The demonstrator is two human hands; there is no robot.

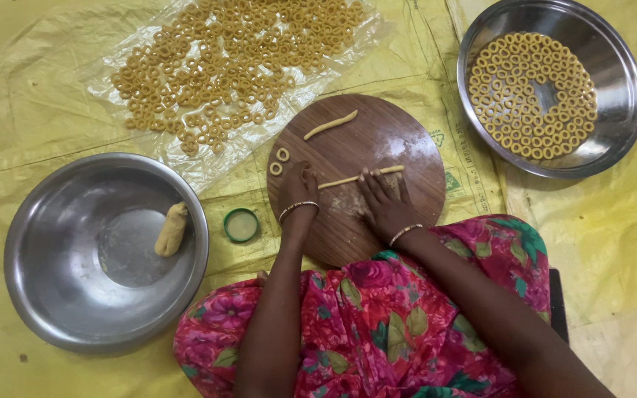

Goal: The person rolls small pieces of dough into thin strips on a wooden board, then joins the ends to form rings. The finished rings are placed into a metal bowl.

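Note:
A round wooden board (392, 133) lies on the floor in front of me. My left hand (298, 186) and my right hand (382, 203) both press palm-down on a thin dough rope (348, 179) stretched across the board. A shorter, thicker dough strip (330, 124) lies near the board's far edge. Two small dough rings (279, 161) sit at the board's left side, just beyond my left hand.
A large steel bowl (53, 280) at left holds a lump of dough (172, 229). A small green lid (241, 225) lies beside it. Many dough rings are spread on a clear plastic sheet (230, 59). A steel plate (613, 81) at right holds more rings.

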